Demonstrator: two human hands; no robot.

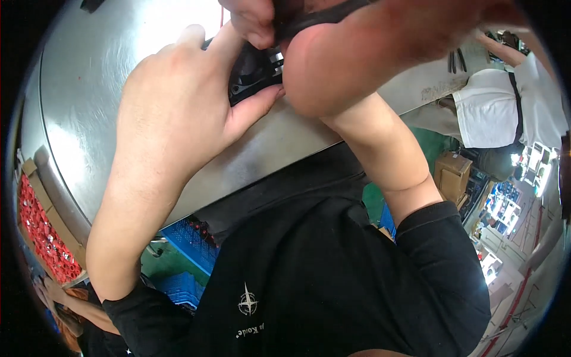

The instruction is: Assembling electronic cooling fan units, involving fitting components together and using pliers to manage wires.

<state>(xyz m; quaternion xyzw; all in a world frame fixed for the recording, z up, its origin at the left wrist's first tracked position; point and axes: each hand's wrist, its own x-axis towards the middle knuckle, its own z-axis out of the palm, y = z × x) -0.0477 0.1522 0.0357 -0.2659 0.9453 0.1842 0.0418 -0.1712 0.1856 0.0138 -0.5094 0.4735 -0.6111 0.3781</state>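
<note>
My left hand (pixel 169 98) is closed around a black part (pixel 248 72) on the metal table, its thumb along the near side and its fingers over the far side. The part has a small hole at its near corner and a shiny metal piece inside. Very close to the camera and out of focus, my right hand (pixel 357 62) is curled round a dark, handle-like tool (pixel 318 16) above the part. The tool's lower end is hidden behind the fingers, so I cannot tell if it touches the part.
The shiny metal table (pixel 256 169) has its near edge against my body. A carton of small red parts (pixel 44 229) stands at the left. Blue crates (pixel 193 247) lie below the table. Another person in white (pixel 491 107) is at the far right, near a brown box (pixel 452 174).
</note>
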